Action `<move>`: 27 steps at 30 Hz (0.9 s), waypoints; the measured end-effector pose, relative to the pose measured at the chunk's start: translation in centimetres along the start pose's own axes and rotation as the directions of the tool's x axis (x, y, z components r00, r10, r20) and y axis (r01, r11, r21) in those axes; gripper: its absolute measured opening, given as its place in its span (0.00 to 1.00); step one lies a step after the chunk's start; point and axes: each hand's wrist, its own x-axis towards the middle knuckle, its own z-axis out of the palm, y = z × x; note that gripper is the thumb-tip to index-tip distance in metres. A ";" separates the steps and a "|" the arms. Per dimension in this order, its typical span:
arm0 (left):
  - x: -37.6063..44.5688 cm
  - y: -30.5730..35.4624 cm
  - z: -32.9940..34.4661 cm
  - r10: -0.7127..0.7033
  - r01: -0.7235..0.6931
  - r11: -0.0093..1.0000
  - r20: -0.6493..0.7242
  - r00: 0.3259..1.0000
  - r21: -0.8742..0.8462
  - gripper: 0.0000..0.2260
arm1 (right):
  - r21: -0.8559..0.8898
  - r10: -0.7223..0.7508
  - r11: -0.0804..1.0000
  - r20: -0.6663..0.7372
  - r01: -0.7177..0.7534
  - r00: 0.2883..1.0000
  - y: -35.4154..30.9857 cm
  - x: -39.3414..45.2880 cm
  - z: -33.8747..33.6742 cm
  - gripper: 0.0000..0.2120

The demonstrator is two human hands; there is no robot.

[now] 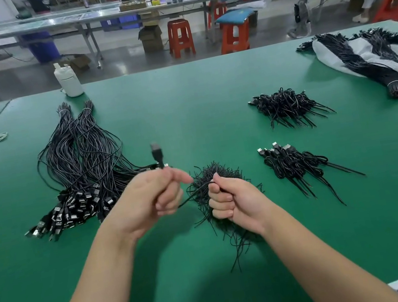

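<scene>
Between your hands, you are drawing a single black cable taut above the green table. Your left hand is curling its fingers round the plug end and leaving the USB plug sticking up, probably to keep that end clear for winding. Your right hand is clenching in a fist round the cable's other run. Just beneath that fist a heap of short ties is lying within reach, likely for binding the coil. Left of your left hand the loose cables are lying; right of your right hand, the tied ones.
</scene>
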 end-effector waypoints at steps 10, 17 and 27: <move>0.9 -3.2 1.3 0.022 0.197 0.806 -0.361 0.932 0.558 0.13 | -0.378 -0.076 0.920 0.081 0.101 0.994 -1.2 0.0 2.3 0.17; 3.0 -2.5 3.0 -0.122 -0.098 0.905 -0.473 0.873 -0.415 0.16 | -0.659 -0.097 0.750 -0.038 0.048 0.995 0.2 -0.3 2.9 0.17; 3.0 -2.2 4.5 -0.059 -0.031 0.975 -0.394 0.917 -0.218 0.12 | -0.717 -0.170 0.682 0.034 0.143 0.985 -0.2 -0.8 2.9 0.13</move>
